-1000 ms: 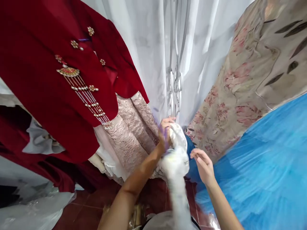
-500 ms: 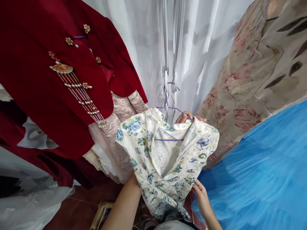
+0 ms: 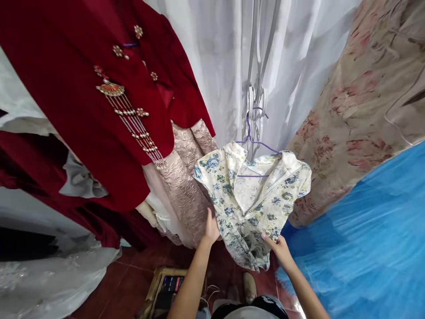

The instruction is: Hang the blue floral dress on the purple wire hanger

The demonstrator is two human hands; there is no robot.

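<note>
Handling a blue-floral V-neck blouse (image 3: 239, 226) draped on a purple wire hanger (image 3: 249, 138), hanging in front of a white curtain (image 3: 212, 53) between a red blazer-style jacket (image 3: 83, 102) and blue tulle (image 3: 365, 230). Pinching the lower front with the right hand (image 3: 281, 251), laying the thumb across the printed cloth; touching the opposite side edge with the left hand (image 3: 211, 229), leaving it impossible to tell whether gripping or merely resting there. Judging by the bunched hem, probably doing best by drawing both edges gently apart and downward, smoothing folds evenly instead of tugging, and sparing the shoulders from slipping off the sloping wire. Spacing the hands apart on either side of the blouse, pointing the left fingers upward, turning the right hand inward, and slanting both forearms (image 3: 195, 277) toward the middle.
</note>
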